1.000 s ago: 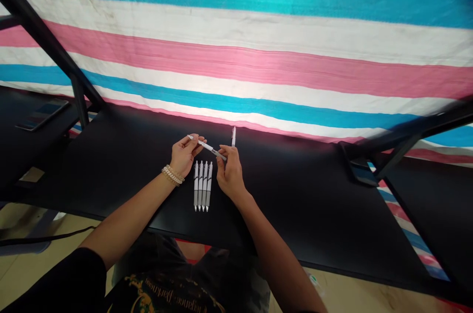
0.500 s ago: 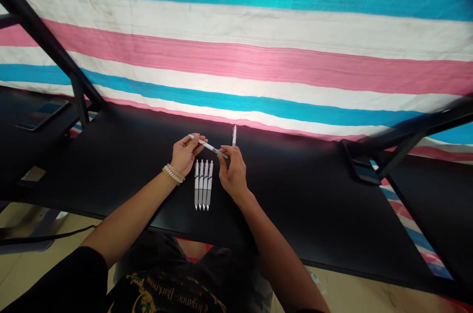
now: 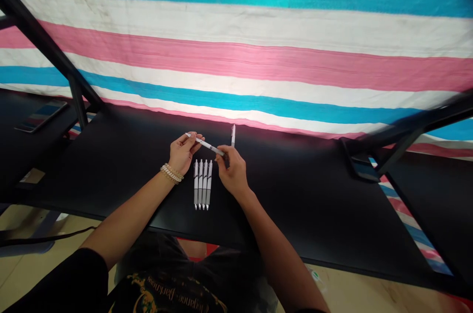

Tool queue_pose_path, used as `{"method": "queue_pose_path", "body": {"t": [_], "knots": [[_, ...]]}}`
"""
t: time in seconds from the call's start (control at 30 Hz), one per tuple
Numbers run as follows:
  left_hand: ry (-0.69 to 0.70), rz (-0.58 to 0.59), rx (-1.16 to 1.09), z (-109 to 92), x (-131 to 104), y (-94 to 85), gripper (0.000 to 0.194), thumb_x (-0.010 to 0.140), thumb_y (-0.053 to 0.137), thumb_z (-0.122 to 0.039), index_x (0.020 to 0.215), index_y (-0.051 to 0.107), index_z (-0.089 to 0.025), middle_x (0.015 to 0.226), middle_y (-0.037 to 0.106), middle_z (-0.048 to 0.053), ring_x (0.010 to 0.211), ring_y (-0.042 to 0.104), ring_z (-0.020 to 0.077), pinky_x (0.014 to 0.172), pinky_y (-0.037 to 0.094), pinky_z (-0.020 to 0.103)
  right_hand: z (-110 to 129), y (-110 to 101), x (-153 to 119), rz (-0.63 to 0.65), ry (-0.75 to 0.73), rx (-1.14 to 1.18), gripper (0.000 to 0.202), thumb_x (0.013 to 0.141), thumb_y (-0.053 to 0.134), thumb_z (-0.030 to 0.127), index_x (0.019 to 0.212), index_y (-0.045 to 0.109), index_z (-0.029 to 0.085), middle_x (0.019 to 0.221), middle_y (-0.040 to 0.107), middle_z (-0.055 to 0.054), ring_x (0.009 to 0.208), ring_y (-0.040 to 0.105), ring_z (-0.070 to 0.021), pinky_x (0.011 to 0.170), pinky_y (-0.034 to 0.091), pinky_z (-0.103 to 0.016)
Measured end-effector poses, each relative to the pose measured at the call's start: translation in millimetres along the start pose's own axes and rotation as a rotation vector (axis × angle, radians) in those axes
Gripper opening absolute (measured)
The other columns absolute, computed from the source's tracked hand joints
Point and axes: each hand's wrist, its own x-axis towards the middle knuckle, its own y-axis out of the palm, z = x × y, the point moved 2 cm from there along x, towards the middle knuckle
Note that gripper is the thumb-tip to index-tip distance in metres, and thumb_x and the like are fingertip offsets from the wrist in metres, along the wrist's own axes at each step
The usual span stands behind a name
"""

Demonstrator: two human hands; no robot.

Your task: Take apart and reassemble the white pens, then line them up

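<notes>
A white pen [image 3: 205, 144] is held slantwise above the table between both hands. My left hand [image 3: 182, 153], with a beaded bracelet [image 3: 171, 174] at its wrist, pinches the pen's upper end. Closed on the lower, grey end is my right hand [image 3: 232, 169], whose fingers hide the tip. Below them several white pens with grey grips [image 3: 203, 184] lie side by side in a row, tips toward me. Another white pen [image 3: 233, 134] lies just beyond my right hand, its lower part partly hidden by that hand.
The black table [image 3: 295, 199] stretches left and right. A striped sheet [image 3: 236, 64] hangs along its far side between black metal supports [image 3: 51, 47]. At the far left lie a phone [image 3: 41, 116] and a small brown piece [image 3: 34, 175].
Both hands keep hold of the same pen, and its angle is almost unchanged. The whole view has shifted slightly; the row of pens stays as it was.
</notes>
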Motion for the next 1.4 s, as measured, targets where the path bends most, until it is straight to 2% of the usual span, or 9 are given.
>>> {"method": "queue_pose_path", "body": {"t": [0.1,0.2,0.3,0.37,0.93,1.03,1.13,1.27,1.4], "knots": [[0.006,0.003,0.001,0.2,1.0,-1.1,0.03,0.074,0.084,-0.034,0.089,0.07,-0.013,0.093,0.074,0.009,0.093,0.072,0.0204,0.094,0.055,0.037,-3.4,-0.8,1.1,0.06,0.082,0.013,0.016,0.097,0.053,0.029,0.107,0.063,0.021,0.083,0.069,-0.003,0.068,0.068,-0.0162,0.072,0.057,-0.03],[0.008,0.008,-0.001,0.9,1.3,-1.4,0.03,0.074,0.084,-0.033,0.09,0.07,-0.013,0.093,0.074,0.008,0.093,0.072,0.0208,0.094,0.055,0.037,-4.5,-1.6,1.2,0.011,0.109,0.044,0.021,0.093,0.059,0.03,0.111,0.062,0.02,0.087,0.07,-0.004,0.07,0.069,-0.0165,0.071,0.057,-0.029],[0.006,0.002,-0.005,0.8,1.7,-1.5,0.029,0.074,0.084,-0.033,0.09,0.07,-0.013,0.093,0.074,0.009,0.093,0.072,0.0208,0.095,0.055,0.039,-3.9,-0.5,1.0,0.025,0.131,0.033,0.017,0.094,0.058,0.031,0.105,0.065,0.021,0.082,0.07,-0.003,0.066,0.069,-0.0163,0.07,0.057,-0.029],[0.007,-0.004,-0.007,0.4,2.0,-1.7,0.028,0.075,0.084,-0.032,0.09,0.07,-0.013,0.093,0.074,0.009,0.093,0.072,0.0209,0.095,0.055,0.039,-3.1,-0.6,0.9,0.021,0.144,0.041,0.021,0.092,0.06,0.033,0.109,0.064,0.021,0.085,0.071,-0.004,0.066,0.069,-0.0164,0.068,0.057,-0.028],[0.029,0.002,-0.003,-0.4,3.5,-3.3,0.029,0.074,0.084,-0.034,0.089,0.071,-0.012,0.093,0.073,0.009,0.091,0.072,0.0206,0.091,0.056,0.037,-2.6,-4.3,2.3,0.055,0.135,0.047,0.021,0.095,0.057,0.035,0.108,0.067,0.021,0.08,0.071,-0.002,0.062,0.069,-0.0152,0.064,0.057,-0.027],[0.031,-0.002,0.011,-0.3,3.7,-3.6,0.029,0.074,0.084,-0.035,0.089,0.071,-0.013,0.093,0.073,0.009,0.091,0.072,0.0204,0.091,0.056,0.037,-1.7,-4.8,2.5,0.045,0.118,0.041,0.022,0.093,0.06,0.035,0.109,0.066,0.021,0.084,0.072,-0.003,0.066,0.07,-0.016,0.067,0.057,-0.027],[0.032,0.001,0.022,0.0,4.0,-3.9,0.03,0.074,0.084,-0.036,0.089,0.071,-0.014,0.093,0.074,0.008,0.091,0.072,0.0204,0.091,0.056,0.037,-1.2,-4.1,2.3,0.079,0.128,0.037,0.02,0.095,0.057,0.035,0.106,0.067,0.021,0.077,0.071,-0.002,0.062,0.07,-0.0155,0.065,0.057,-0.027],[0.032,0.013,0.032,0.3,3.9,-3.9,0.031,0.073,0.084,-0.037,0.09,0.071,-0.014,0.093,0.073,0.009,0.091,0.072,0.0207,0.091,0.056,0.037,-0.4,-4.2,1.9,0.062,0.117,0.038,0.027,0.093,0.06,0.037,0.114,0.065,0.021,0.088,0.074,-0.004,0.069,0.072,-0.0171,0.067,0.057,-0.027],[0.028,0.024,0.042,0.3,3.2,-3.4,0.032,0.073,0.084,-0.037,0.091,0.071,-0.014,0.094,0.073,0.008,0.091,0.072,0.0202,0.091,0.055,0.036,-1.3,-2.7,1.7,0.13,0.155,0.039,0.027,0.1,0.047,0.037,0.098,0.068,0.02,0.072,0.071,-0.001,0.057,0.068,-0.0146,0.062,0.055,-0.026]]}}
